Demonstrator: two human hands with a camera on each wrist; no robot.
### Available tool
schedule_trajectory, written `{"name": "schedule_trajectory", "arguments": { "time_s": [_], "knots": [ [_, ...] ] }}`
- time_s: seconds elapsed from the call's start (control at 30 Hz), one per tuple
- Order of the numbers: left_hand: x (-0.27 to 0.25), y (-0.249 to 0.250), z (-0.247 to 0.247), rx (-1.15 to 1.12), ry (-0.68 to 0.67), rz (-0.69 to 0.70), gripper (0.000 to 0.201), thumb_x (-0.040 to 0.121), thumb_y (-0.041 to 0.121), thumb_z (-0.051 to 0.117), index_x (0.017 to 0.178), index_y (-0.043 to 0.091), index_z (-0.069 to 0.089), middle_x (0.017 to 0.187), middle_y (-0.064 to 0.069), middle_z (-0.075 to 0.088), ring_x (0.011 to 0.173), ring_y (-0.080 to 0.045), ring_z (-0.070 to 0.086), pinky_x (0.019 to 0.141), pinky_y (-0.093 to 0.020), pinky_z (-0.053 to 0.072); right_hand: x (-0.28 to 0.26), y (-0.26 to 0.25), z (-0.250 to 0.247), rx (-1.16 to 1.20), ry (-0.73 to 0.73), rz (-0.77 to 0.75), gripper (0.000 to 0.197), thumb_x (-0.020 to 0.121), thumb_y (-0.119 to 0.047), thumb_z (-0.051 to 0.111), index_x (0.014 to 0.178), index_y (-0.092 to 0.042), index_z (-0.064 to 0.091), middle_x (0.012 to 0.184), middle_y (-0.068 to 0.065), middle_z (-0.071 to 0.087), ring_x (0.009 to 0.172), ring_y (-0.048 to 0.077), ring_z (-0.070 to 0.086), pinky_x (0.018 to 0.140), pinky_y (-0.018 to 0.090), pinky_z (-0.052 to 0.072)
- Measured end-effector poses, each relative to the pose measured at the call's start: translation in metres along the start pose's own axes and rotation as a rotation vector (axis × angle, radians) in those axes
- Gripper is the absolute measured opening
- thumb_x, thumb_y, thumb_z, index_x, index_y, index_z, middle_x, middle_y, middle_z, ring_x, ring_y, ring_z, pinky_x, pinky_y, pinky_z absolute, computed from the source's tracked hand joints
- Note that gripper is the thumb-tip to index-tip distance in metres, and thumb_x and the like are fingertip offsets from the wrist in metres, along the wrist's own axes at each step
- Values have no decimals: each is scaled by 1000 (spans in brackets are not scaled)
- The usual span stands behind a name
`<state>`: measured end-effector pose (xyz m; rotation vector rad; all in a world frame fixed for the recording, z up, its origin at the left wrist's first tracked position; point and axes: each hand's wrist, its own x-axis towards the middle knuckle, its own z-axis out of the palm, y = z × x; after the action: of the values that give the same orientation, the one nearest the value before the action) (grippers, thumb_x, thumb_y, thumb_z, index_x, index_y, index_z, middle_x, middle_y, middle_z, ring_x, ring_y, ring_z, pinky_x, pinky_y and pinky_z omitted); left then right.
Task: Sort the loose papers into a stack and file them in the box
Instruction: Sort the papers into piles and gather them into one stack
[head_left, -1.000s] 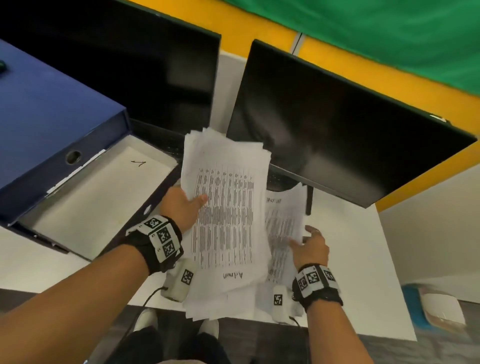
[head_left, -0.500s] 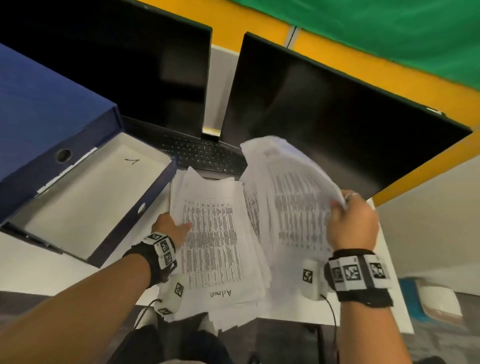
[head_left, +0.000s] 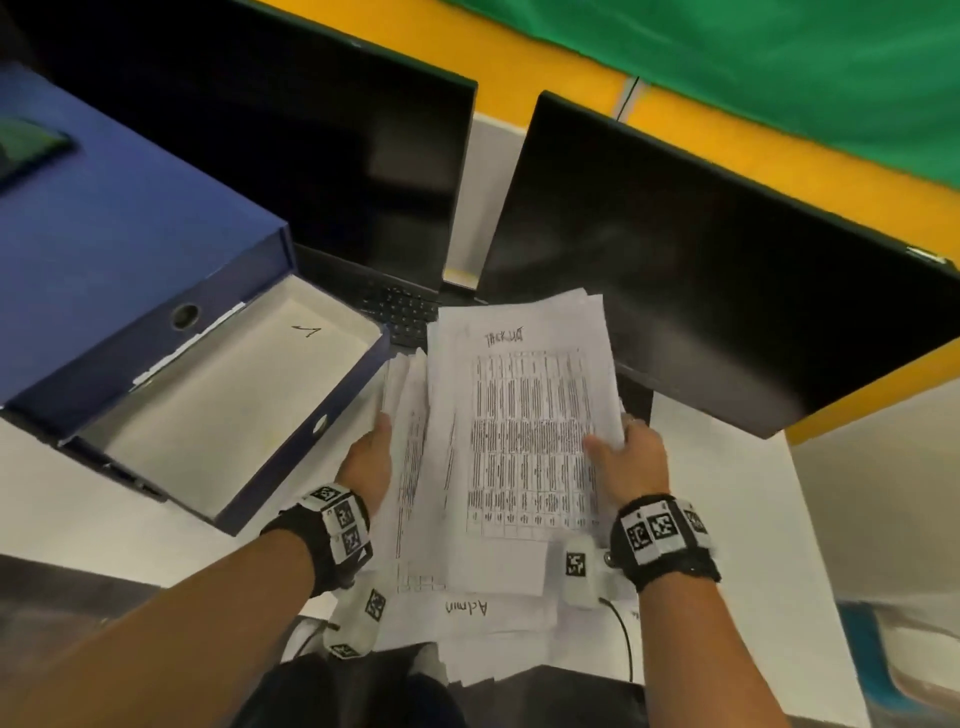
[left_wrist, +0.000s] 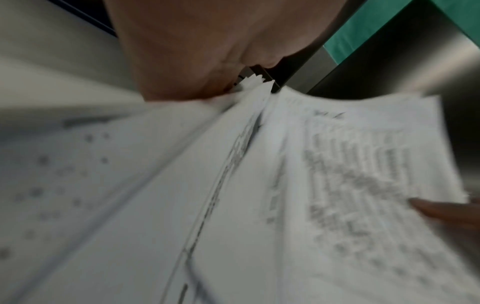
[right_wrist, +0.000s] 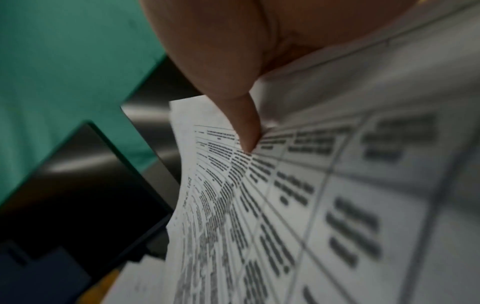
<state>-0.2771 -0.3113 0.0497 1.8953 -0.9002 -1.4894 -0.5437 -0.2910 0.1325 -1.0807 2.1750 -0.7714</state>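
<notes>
A bundle of printed table sheets (head_left: 524, 415) lies over a wider pile of papers (head_left: 488, 608) on the white desk. My right hand (head_left: 631, 462) grips the bundle's right edge, thumb (right_wrist: 246, 127) on top and the other fingers hidden underneath. My left hand (head_left: 366, 462) holds the left edge of the pile, its fingers hidden by the sheets. The left wrist view shows the fanned paper edges (left_wrist: 254, 82) meeting that palm. The blue file box (head_left: 280, 467) lies open to the left of the papers, its lid (head_left: 104, 234) raised and its pale inside bare.
Two dark monitors (head_left: 311, 156) (head_left: 701, 286) stand close behind the papers. A black keyboard (head_left: 400, 312) sits between them and the pile. The pile overhangs the desk's near edge. Bare white desk (head_left: 727, 493) lies to the right.
My right hand picked up a bundle from the right, lifted it, and has brought it down leftward over the pile. My left hand slid from on top of the pile to its left edge.
</notes>
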Motion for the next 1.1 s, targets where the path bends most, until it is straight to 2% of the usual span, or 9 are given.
{"name": "schedule_trajectory", "arguments": {
  "time_s": [0.07,0.17,0.3,0.37,0.43,0.53,0.73,0.93,1.1],
  "knots": [
    [3,2,3,-42,-18,-66,71,98,60,28,147,11,38,150,-10,42,139,-30,38,119,-45,24,1,9,24,-76,-94,20,42,94,-12,61,135,-11,51,128,8,60,119,30,58,100,43,48],
    [3,2,6,85,-27,-59,70,97,56,40,149,9,32,152,-12,38,138,-31,38,117,-40,27,-3,21,60,-191,-202,56,43,99,-3,47,141,-11,44,131,10,59,118,31,59,101,39,47],
    [8,-9,4,285,-30,-13,64,89,33,66,140,10,35,134,-13,55,114,-33,57,99,-38,47,-5,36,89,-234,-341,-1,37,100,-6,46,138,-10,46,110,6,64,84,18,64,71,26,57],
    [12,-12,1,382,-11,1,50,90,21,64,131,9,39,124,-13,59,103,-31,59,88,-35,49,3,42,80,-229,-306,-31,48,99,-22,55,144,-14,42,125,7,60,104,21,62,84,27,54],
    [13,-14,-2,389,6,1,47,90,17,64,130,9,41,123,-13,60,106,-32,59,89,-37,48,23,58,57,-367,-144,41,74,90,-43,65,151,-18,31,151,7,39,136,31,41,107,46,40],
    [11,-16,-4,387,21,-7,51,90,16,65,134,10,40,127,-12,59,115,-33,58,97,-40,46,49,91,21,-548,-68,307,106,77,-61,70,155,-15,14,159,12,23,144,37,25,116,52,25],
    [15,-19,-8,366,29,-25,51,86,19,69,131,12,44,123,-10,61,110,-32,60,97,-44,49,50,104,33,-519,-211,155,93,82,-44,74,152,-8,26,154,11,37,141,30,36,117,41,30],
    [15,-18,-12,345,51,-31,47,86,14,69,128,12,47,122,-10,61,112,-33,59,99,-46,49,49,82,36,-383,-216,337,70,77,-35,82,131,-8,46,132,13,57,115,32,60,88,35,51],
    [16,-18,-17,340,62,-13,48,86,11,68,129,11,47,123,-12,61,113,-33,59,99,-45,48,40,79,45,-445,-311,372,85,74,-42,83,138,-4,42,136,14,53,122,32,55,96,37,49]
  ]
}}
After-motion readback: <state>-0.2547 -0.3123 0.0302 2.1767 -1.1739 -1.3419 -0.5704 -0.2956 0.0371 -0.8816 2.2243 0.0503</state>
